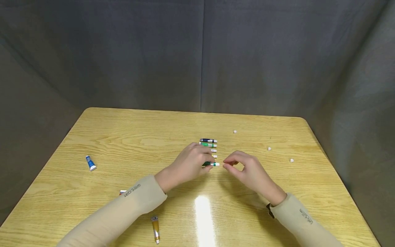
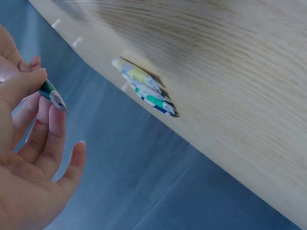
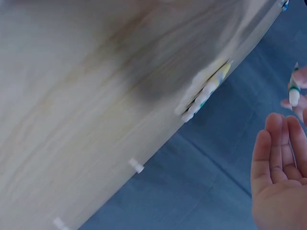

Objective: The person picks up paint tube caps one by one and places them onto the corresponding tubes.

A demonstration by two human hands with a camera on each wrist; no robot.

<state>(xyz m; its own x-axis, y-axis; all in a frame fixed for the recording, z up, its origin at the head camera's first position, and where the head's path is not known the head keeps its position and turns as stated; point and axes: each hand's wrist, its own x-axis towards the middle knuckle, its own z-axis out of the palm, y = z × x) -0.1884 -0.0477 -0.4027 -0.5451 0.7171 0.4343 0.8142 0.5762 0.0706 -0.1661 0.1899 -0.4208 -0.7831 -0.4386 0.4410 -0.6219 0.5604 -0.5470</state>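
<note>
While the left hand pinches a slim dark-green, white-tipped paint tube above the yellowish wooden table, the right hand has thumb and forefinger nearly meeting beside that tip; whether they hold anything, I cannot tell. Capping or uncapping seems underway, likely needing an aligned twist next.

Dark green on this paint tube, white on its cap! Bright blue tube near the left edge of the worktop, golden-brown tube by the near edge, yellow wood grain streaking across!
</note>
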